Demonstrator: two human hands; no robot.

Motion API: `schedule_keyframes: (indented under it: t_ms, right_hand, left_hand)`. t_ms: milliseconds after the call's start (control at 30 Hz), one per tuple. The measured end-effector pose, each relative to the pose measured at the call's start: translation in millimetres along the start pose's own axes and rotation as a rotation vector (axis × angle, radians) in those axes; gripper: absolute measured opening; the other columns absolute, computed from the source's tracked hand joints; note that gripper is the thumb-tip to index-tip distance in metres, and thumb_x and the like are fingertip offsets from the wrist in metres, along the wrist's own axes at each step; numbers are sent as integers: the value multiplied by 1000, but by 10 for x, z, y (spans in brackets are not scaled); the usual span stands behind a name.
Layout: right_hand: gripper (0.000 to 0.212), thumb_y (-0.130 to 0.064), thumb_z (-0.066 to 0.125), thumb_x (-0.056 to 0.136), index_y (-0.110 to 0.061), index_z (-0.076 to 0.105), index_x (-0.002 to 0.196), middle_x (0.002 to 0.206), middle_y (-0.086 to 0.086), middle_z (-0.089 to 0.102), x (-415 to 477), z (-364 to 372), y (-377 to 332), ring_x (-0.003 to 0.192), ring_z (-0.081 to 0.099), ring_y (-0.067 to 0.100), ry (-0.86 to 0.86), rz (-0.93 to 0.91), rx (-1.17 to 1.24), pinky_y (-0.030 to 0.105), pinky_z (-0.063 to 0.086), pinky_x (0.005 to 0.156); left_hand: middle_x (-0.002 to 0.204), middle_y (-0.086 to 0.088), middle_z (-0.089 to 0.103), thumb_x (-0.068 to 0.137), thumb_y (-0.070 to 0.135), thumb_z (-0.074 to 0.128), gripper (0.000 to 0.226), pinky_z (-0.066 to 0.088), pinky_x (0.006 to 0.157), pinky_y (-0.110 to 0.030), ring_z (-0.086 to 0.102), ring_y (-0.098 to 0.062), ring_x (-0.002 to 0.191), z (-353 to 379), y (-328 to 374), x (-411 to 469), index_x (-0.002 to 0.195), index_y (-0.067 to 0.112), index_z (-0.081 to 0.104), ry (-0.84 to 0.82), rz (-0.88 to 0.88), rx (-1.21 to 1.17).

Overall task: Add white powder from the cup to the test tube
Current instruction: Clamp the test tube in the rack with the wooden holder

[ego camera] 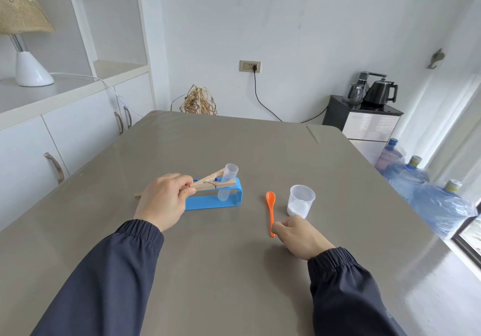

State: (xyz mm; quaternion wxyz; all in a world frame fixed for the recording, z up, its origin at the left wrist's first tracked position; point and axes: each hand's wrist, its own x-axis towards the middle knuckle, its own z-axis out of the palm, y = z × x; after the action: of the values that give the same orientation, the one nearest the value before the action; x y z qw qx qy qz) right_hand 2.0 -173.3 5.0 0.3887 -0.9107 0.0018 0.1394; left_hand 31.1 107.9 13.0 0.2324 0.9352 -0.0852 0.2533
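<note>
The left hand pinches the wooden clamp gripping the light, fragile test tube; the right hand's fingers close on the stiff spoon's handle end.

A lamp with a woven shade stands on the white cabinet at the left. A cord hangs from the wall socket. Beyond the grey table sits a woven straw thing, perhaps a basket. At the right, a black kettle stands on a small unit, with three blue water jugs on the floor just beside it.
</note>
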Motion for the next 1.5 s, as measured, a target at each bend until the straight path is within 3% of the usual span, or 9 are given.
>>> schedule_keyframes:
  t_ms: [167,200,300,467,600,800,900,1267,1500]
  right_hand:
    - [22,-25,56,83,-18,44,66,56,-6,44,12,261,-232,52,39,14,302,-227,-2,29,34,52]
    - [9,-27,57,84,-20,52,82,67,-5,54,27,331,-304,61,51,13,378,-254,6,28,41,58]
    - [43,-25,54,89,-18,44,131,116,-3,57,186,498,-412,91,59,13,480,-300,38,31,47,83]
    - [59,-10,42,92,-14,25,149,152,-3,36,427,639,-437,127,41,3,432,-372,20,38,9,120]
    - [57,-7,34,82,-25,42,135,99,4,69,479,676,-433,82,57,11,374,-320,131,28,-7,117]
    - [65,-14,30,76,-24,40,140,91,7,71,511,694,-418,78,58,13,368,-289,127,34,-11,119]
    - [60,-10,32,75,-25,45,131,67,4,57,492,694,-427,62,49,16,392,-283,131,17,-11,111]
    - [60,-8,35,79,-23,42,137,61,-9,44,456,670,-438,57,46,9,374,-264,83,44,3,121]
    - [60,-3,37,84,-18,41,142,67,-9,46,412,616,-460,84,28,-34,363,-277,138,51,23,116]
  left_hand:
    - [60,8,48,87,13,60,12,33,54,-32,46,-19,64,11,-11,3,75,15,61,-2,1,-7]
    - [60,8,49,87,13,60,12,33,54,-31,46,-19,64,11,-17,3,75,15,61,-3,5,-6]
    - [60,7,48,87,13,60,12,33,53,-32,45,-19,64,16,-28,4,75,15,60,1,13,-7]
    - [58,9,45,87,14,60,13,33,52,-30,45,-18,64,32,-6,9,74,16,59,-1,28,-9]
    - [58,10,45,87,14,60,13,33,53,-30,44,-18,64,42,17,17,74,15,60,-8,35,-13]
    - [56,12,41,87,13,60,15,29,51,-25,42,-19,63,56,57,32,73,15,58,-9,48,-8]
    - [56,11,41,88,14,59,16,28,50,-26,41,-19,63,55,72,35,71,15,57,-12,49,6]
    - [56,8,40,88,14,58,17,27,51,-29,41,-20,64,65,77,33,71,14,57,-8,36,14]
    - [55,9,37,87,13,59,18,25,49,-23,40,-20,63,78,94,38,69,13,55,-4,49,16]
